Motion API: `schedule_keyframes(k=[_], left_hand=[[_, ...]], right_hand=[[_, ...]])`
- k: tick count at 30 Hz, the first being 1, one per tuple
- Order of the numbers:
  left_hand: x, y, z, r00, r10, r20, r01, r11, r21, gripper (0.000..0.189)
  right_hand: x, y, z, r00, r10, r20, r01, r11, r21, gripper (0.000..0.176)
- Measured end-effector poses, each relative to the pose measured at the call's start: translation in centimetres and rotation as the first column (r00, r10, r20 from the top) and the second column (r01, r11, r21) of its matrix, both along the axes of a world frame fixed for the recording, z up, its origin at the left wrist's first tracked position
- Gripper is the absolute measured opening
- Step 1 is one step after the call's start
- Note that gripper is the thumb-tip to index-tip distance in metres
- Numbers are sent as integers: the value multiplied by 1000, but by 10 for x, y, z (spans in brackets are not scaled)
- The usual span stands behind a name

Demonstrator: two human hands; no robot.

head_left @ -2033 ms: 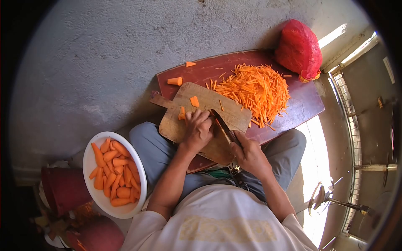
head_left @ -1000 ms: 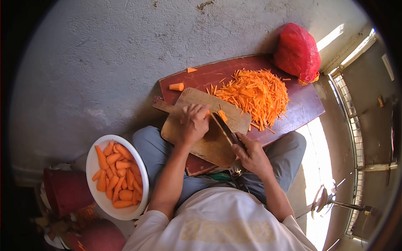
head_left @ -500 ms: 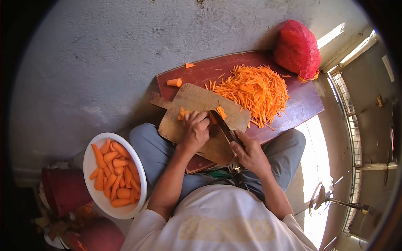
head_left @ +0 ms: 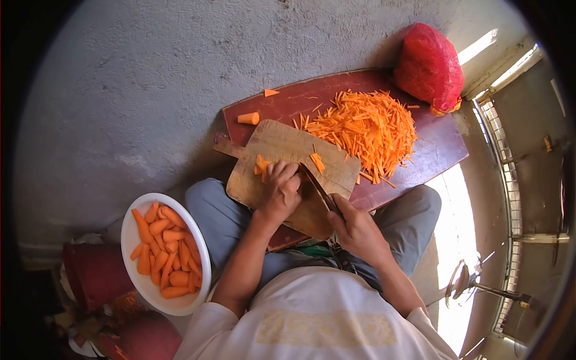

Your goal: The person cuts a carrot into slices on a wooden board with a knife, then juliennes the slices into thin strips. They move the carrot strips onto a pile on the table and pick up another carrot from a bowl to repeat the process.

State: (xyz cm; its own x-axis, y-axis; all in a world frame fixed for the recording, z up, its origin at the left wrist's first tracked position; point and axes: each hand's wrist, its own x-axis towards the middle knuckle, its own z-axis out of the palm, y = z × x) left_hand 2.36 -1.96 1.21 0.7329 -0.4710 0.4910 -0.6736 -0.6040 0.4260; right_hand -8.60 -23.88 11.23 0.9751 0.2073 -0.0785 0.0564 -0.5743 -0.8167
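My right hand [head_left: 356, 231] is wrapped round the handle of a knife [head_left: 318, 186], whose blade slants up and left beside my left hand's knuckles. My left hand [head_left: 281, 191] presses down on the wooden cutting board [head_left: 279, 135] with its fingers curled. What lies under those fingers is mostly hidden. Carrot slices [head_left: 261, 165] stick out just left of my left hand. A few carrot strips [head_left: 317, 161] rest on the board beyond the blade. Past the board's right edge, a heap of carrot strips [head_left: 372, 135] covers part of the dark red table [head_left: 435, 147].
A white basin [head_left: 207, 270] of peeled carrots [head_left: 162, 261] stands left of my knee. A carrot chunk [head_left: 248, 118] and a small carrot wedge [head_left: 271, 92] lie at the table's left. A red mesh bag [head_left: 429, 66] sits at its far right corner, near the wall [head_left: 180, 72].
The knife blade has turned more edge-on and sits closer to my left hand. My right hand has shifted slightly. My left hand stays in nearly the same place.
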Motion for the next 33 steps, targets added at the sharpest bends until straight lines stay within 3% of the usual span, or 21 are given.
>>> schedule_keyframes(k=[4, 7, 10, 13, 16, 20, 23, 26, 33], left_hand=[[-3, 0, 4, 999, 15, -41, -14, 999, 30, 12], [2, -2, 3, 1000, -3, 21, 5, 991, -133, 13], [0, 1, 5, 1000, 18, 21, -16, 997, -74, 28], [-3, 2, 8, 999, 40, -33, -39, 999, 26, 31], [-5, -4, 18, 997, 42, -60, -49, 993, -111, 16], [1, 6, 3, 999, 37, -10, -37, 998, -54, 17], [2, 7, 3, 999, 35, -37, -36, 999, -34, 14], [5, 6, 8, 999, 25, -27, -27, 998, -63, 12], [2, 6, 4, 998, 30, -49, -32, 998, -50, 11]], right_hand=[[17, 9, -5, 1000, 6, 16, -5, 999, -52, 38], [12, 7, 5, 1000, 26, 15, -25, 1000, -18, 36], [10, 10, 1, 1000, 12, 25, -12, 1000, -26, 37], [21, 16, -15, 996, 3, 91, -1, 1000, -17, 38], [19, 12, -2, 999, 7, 50, -8, 1000, 18, 36], [12, 12, -1, 1000, -9, 11, 9, 999, 38, 34], [26, 15, -19, 992, -2, 124, 0, 1000, 17, 36], [21, 12, -2, 1000, 14, 22, -14, 1000, 24, 39], [30, 23, -16, 998, -3, 62, 3, 1000, 12, 40]])
